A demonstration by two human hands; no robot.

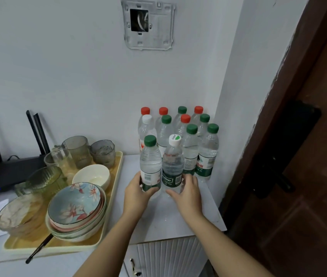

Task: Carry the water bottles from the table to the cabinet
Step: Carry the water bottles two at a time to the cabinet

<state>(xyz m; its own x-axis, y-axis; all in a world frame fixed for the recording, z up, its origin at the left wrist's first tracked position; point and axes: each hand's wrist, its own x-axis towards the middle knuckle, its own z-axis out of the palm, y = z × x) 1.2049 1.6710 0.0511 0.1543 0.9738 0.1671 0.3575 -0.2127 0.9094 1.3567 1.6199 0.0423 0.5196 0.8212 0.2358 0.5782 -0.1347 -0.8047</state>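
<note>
Several clear water bottles [188, 136] with red, green and white caps stand packed in the back right corner of the white cabinet top [178, 220]. In front of them stand two more. My left hand [136, 193] grips the lower part of the green-capped bottle [150, 162]. My right hand [187, 194] wraps around the base of the white-capped bottle [173, 162] with the dark green label. Both bottles are upright and side by side, touching each other.
A yellow tray [58, 246] to the left carries stacked floral bowls [76, 204], a white bowl [91, 175], glass cups [78, 148] and a glass bowl [18, 214]. A black router [12, 168] sits behind. A brown door [308, 156] is on the right. The cabinet door with handle [134, 266] is below.
</note>
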